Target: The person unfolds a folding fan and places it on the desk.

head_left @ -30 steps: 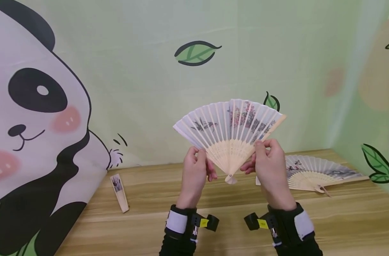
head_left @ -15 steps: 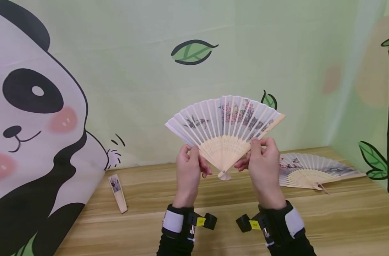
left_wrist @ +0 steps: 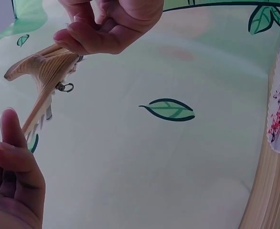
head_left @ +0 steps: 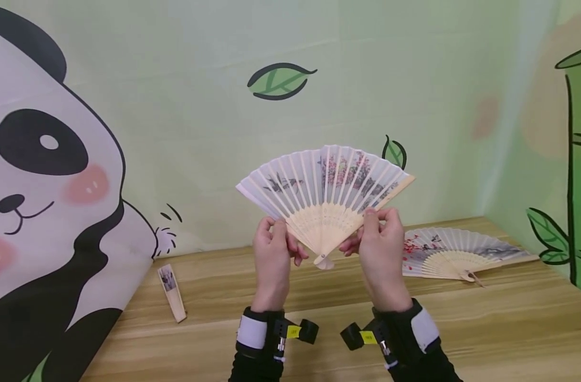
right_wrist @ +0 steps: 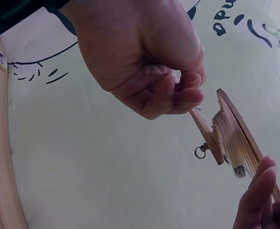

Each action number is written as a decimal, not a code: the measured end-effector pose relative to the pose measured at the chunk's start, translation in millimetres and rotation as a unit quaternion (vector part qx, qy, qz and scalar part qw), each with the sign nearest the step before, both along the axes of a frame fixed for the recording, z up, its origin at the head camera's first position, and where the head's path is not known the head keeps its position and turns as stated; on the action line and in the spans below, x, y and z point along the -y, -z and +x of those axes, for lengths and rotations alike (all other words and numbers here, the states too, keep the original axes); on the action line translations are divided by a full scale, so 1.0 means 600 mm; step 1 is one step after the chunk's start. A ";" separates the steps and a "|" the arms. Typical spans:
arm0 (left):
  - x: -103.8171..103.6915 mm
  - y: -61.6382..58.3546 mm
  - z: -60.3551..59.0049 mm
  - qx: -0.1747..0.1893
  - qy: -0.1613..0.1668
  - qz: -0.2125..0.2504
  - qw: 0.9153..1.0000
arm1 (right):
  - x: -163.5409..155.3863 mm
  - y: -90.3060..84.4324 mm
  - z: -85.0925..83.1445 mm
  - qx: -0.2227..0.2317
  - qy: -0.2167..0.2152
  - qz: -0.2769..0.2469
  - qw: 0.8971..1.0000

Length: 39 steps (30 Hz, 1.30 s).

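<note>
The left hand (head_left: 273, 255) and right hand (head_left: 382, 253) are pinching the spread fan (head_left: 322, 204) from either side, near mid-frame. A second fan (head_left: 467, 253) is lying open at right; what seems a folded fan (head_left: 172, 293) is resting at lower left.

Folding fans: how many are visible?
3: one raised fan, open between left hand and right hand; on the table, one spread fan at right, one folded fan at left.

Looks like smooth, matt wood and thin, pleated paper or cloth in the raised fan (head_left: 322, 218); faintly shiny wood grain on the table (head_left: 510, 329); creased cloth on the far backdrop (head_left: 194, 132).
</note>
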State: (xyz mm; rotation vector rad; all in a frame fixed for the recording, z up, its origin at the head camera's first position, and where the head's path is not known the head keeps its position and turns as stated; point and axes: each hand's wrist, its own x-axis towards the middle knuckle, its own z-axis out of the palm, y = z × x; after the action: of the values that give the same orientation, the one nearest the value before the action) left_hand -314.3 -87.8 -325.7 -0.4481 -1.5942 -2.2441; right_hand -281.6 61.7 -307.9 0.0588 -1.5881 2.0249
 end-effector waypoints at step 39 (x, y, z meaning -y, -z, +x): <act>-0.007 0.000 0.005 0.009 0.004 0.037 0.999 | -0.019 0.006 -0.013 0.028 -0.001 -0.094 0.995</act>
State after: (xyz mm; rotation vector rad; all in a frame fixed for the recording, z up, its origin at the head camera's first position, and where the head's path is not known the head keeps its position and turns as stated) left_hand -311.5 -83.7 -325.9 -0.4150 -1.5157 -2.3098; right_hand -289.2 72.9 -311.7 -0.0681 -1.4239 2.1839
